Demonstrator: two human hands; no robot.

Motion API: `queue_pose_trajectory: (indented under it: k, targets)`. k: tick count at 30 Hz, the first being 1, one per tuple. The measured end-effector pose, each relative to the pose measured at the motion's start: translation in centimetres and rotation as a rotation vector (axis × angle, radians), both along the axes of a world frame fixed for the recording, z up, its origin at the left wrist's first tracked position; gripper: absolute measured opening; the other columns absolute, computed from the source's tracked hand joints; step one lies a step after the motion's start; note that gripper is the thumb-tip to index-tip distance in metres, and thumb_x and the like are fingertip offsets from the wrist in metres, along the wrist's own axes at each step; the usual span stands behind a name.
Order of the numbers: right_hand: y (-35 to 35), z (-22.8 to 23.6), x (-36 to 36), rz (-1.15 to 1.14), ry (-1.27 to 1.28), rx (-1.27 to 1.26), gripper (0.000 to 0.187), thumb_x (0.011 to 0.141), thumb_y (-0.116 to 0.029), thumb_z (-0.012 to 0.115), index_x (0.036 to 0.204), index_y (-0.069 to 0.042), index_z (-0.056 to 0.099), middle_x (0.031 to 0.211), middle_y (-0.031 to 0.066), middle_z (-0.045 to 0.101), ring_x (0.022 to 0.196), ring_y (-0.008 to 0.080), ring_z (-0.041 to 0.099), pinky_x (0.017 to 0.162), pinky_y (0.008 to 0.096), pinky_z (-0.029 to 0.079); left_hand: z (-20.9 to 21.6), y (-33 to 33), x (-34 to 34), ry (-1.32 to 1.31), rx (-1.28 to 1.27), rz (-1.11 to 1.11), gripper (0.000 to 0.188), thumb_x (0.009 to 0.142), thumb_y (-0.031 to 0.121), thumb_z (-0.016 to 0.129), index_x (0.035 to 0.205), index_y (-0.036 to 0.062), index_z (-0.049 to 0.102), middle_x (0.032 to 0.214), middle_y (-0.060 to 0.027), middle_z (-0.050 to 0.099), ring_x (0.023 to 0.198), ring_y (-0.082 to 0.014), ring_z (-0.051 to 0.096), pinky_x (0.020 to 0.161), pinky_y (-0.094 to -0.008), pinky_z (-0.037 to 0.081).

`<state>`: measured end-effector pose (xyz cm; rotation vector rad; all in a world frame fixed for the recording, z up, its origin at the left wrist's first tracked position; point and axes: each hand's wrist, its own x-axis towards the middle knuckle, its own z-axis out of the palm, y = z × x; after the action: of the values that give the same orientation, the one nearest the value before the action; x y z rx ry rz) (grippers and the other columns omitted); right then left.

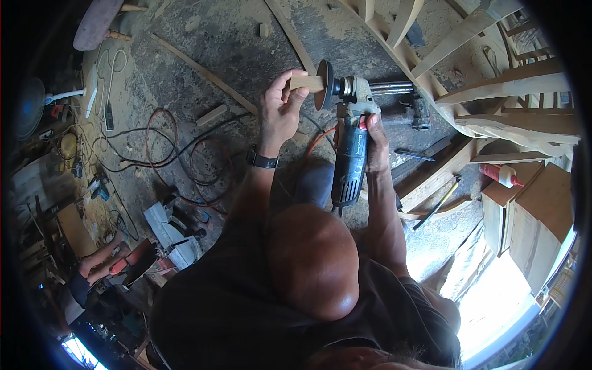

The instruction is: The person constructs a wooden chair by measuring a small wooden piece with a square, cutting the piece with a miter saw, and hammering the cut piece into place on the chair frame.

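My left hand (280, 114) pinches a small wooden block (303, 82) between thumb and fingers, with a dark watch on that wrist. The block's right end meets the face of a round disc (323, 86), and I cannot tell whether the disc is spinning. That disc sits on the head of a dark teal angle grinder (350, 160), whose body points back toward me. Around the grinder's right side my right hand (376, 143) is closed, its thumb near a red button (362, 123). Most of the right fingers are hidden behind the tool.
Cables and an orange hose (154, 145) loop over the dusty floor at left, near a miter saw (172, 237). Metal bars and a clamp-like tool (419, 114) lie beyond the grinder. Curved wooden frames (493, 86) crowd the right, above a red-and-white bottle (502, 176). Another person's limbs (102, 256) show at lower left.
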<state>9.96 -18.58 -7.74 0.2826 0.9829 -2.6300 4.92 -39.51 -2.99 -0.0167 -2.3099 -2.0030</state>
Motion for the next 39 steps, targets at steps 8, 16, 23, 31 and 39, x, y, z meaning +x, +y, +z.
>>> queue_pose_trajectory:
  k: [8, 16, 23, 31, 39]
  targets:
    - [0.0, -0.8, 0.3, -0.003, -0.008, -0.048, 0.058, 0.104, -0.046, 0.057, 0.143, -0.008, 0.038, 0.099, 0.0182, 0.066, 0.071, 0.0254, 0.07, 0.061, 0.0368, 0.061, -0.1, -0.1, 0.1, 0.018, -0.012, -0.006, 0.031, 0.098, 0.015, 0.073, 0.124, -0.0009, 0.065, 0.114, -0.0111, 0.071, 0.105, -0.0156, 0.067, 0.091, -0.0315, 0.053]
    - [-0.5, 0.2, -0.1, -0.025, 0.0, 0.002, 0.06, 0.101, -0.053, 0.059, 0.133, -0.003, 0.05, 0.093, 0.0167, 0.067, 0.07, 0.0247, 0.07, 0.062, 0.0366, 0.062, -0.4, -0.1, 0.0, 0.02, 0.062, 0.014, 0.031, 0.1, 0.014, 0.07, 0.126, -0.0012, 0.063, 0.115, -0.0111, 0.07, 0.106, -0.0149, 0.066, 0.091, -0.0313, 0.054]
    - [0.0, -0.4, 0.0, 0.002, -0.012, -0.055, 0.056, 0.104, -0.045, 0.056, 0.141, -0.008, 0.038, 0.099, 0.0186, 0.066, 0.073, 0.0254, 0.07, 0.062, 0.0362, 0.062, -1.4, -0.4, -0.8, 0.066, 0.046, 0.044, 0.029, 0.101, 0.014, 0.068, 0.127, 0.0005, 0.064, 0.111, -0.0082, 0.07, 0.101, -0.0122, 0.065, 0.088, -0.0286, 0.053]
    - [-0.5, 0.3, -0.2, -0.019, -0.035, -0.003, 0.056, 0.102, -0.051, 0.058, 0.131, -0.003, 0.05, 0.095, 0.0168, 0.067, 0.07, 0.0243, 0.07, 0.063, 0.0361, 0.062, -1.8, -0.4, -0.4, -0.007, 0.087, -0.002, 0.033, 0.099, 0.017, 0.073, 0.127, 0.0009, 0.064, 0.111, -0.0079, 0.07, 0.102, -0.0118, 0.065, 0.088, -0.0286, 0.053]
    - [-0.4, 0.5, -0.2, -0.036, -0.026, 0.063, 0.059, 0.1, -0.057, 0.058, 0.123, -0.002, 0.057, 0.086, 0.0149, 0.067, 0.066, 0.0228, 0.069, 0.061, 0.0347, 0.061, -1.5, 0.2, -0.5, -0.007, 0.048, -0.006, 0.035, 0.098, 0.016, 0.073, 0.126, -0.0007, 0.063, 0.114, -0.009, 0.07, 0.106, -0.0132, 0.065, 0.091, -0.0289, 0.052]
